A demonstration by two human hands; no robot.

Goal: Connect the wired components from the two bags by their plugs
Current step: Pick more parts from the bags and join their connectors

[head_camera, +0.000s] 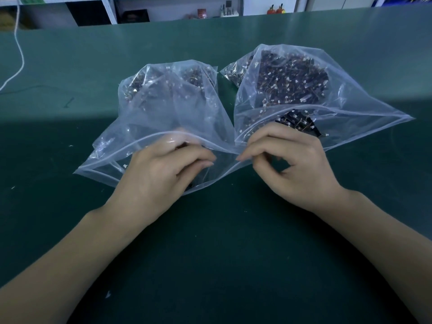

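Note:
Two clear zip bags lie side by side on the green table, each holding several small dark wired components with white plugs. The left bag (163,106) has its mouth open towards me. My left hand (163,169) is at that mouth with its fingers curled round the upper rim, and plastic covers its fingertips. My right hand (287,160) pinches the right corner of the left bag's mouth between thumb and forefinger, where the two bags meet. The right bag (350,101) is fuller, and its open mouth lies just behind my right hand's knuckles.
The green table mat (222,253) stretches wide around the bags. A white cord (19,54) hangs at the far left. Shelves with small items (201,12) stand beyond the table's back edge. Tiny white scraps (107,294) dot the mat.

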